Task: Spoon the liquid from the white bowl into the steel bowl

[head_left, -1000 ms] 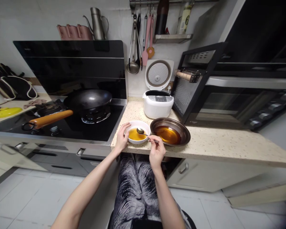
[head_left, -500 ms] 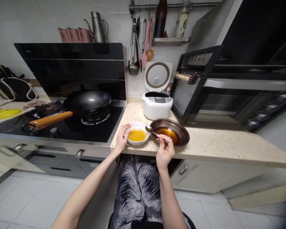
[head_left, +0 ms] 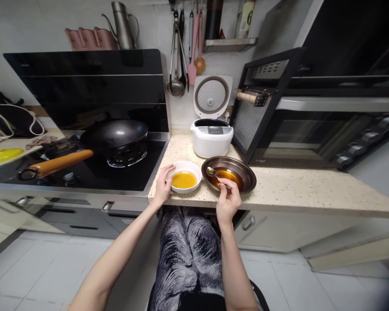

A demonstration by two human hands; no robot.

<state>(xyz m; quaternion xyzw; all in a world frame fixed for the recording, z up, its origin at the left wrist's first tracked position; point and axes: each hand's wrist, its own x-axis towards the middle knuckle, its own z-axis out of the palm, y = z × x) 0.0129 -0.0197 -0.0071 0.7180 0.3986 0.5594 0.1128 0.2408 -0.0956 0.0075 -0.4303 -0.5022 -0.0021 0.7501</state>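
A white bowl (head_left: 199, 178) with yellow-amber liquid in it stands near the counter's front edge. My left hand (head_left: 164, 186) grips its left side, fingers on the rim. Right beside it is a dark metal bowl (head_left: 250, 176) holding a deeper amber liquid. My right hand (head_left: 228, 201) pinches the handle of a metal spoon (head_left: 211, 172), its bowl end over the left part of the metal bowl. Whether the spoon touches the liquid is hard to tell.
Behind the bowls stands a white rice cooker (head_left: 212, 140) with its lid up. A wok (head_left: 116, 134) with a wooden handle rests on the stove (head_left: 97, 179) to the left. An oven (head_left: 311, 138) and a black rack (head_left: 246, 142) stand at the right.
The spoon has moved right, from the gap between the two bowls to over the metal bowl. My left hand stays on the white bowl. The whole view has shifted slightly.
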